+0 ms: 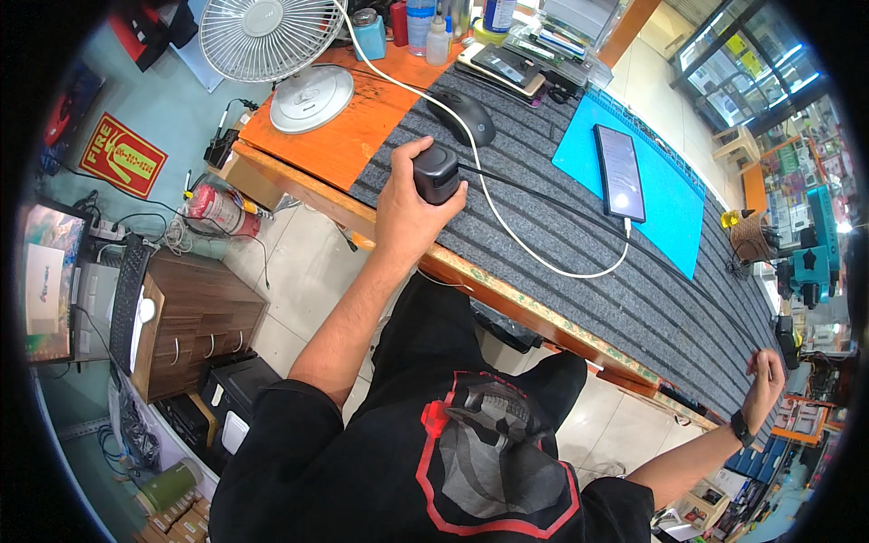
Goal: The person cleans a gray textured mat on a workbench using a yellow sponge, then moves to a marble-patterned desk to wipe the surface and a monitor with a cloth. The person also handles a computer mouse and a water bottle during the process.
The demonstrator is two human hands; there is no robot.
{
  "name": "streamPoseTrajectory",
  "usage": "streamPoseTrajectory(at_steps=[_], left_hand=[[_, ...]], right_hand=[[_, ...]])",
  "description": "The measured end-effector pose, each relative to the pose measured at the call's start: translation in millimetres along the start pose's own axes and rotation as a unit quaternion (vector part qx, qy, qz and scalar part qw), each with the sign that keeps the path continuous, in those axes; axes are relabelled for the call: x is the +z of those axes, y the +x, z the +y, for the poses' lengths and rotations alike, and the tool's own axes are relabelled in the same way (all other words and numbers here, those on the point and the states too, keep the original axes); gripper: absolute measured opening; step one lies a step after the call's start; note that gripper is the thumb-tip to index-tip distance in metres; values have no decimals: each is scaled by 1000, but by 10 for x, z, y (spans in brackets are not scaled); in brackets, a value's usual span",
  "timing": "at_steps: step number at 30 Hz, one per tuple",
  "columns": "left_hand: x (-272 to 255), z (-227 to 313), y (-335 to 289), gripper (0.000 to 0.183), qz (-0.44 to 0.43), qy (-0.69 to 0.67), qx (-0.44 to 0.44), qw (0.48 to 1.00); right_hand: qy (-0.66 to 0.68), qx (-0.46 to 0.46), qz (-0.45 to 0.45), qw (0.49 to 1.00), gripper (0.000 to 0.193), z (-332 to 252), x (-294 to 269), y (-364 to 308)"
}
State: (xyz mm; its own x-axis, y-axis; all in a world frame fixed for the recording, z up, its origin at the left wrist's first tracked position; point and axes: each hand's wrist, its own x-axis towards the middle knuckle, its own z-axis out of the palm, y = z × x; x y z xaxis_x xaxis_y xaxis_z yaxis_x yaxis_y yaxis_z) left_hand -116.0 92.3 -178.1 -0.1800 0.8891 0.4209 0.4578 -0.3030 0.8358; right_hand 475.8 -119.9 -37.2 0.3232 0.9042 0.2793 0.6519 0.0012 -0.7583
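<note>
Head view: left hand (409, 204) fingers grip black adapter (436, 174); right hand (766, 380) pinches its cable (634, 246).

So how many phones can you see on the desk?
2 for sure: one phone lies on the blue mat, charging, and another tops the far pile. That pile may hide more.

Bright, even daylight fills the scene, strongest from the glazed shopfront far right of the left hand's grip (434, 176). Shadows are soft. The phone (621, 172) screen shows mild glare. Fisheye bending and dark vignetting mark the rim; the centre is sharp.
</note>
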Motion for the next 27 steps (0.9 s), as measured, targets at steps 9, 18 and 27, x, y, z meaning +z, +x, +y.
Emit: streamPoseTrajectory(at_steps=[9, 18, 27], left_hand=[[-2, -24, -63, 73, -29, 15, 10, 999], [-64, 30, -49, 75, -72, 37, -12, 997], [-125, -32, 4, 73, -103, -100, -30, 989]], right_hand=[[6, -132, -133, 982, 14, -1496, 2611, 270], [65, -305, -146, 939, 14, -2028, 4273, 260], [166, -92, -139, 972, 19, -1764, 3839, 164]])
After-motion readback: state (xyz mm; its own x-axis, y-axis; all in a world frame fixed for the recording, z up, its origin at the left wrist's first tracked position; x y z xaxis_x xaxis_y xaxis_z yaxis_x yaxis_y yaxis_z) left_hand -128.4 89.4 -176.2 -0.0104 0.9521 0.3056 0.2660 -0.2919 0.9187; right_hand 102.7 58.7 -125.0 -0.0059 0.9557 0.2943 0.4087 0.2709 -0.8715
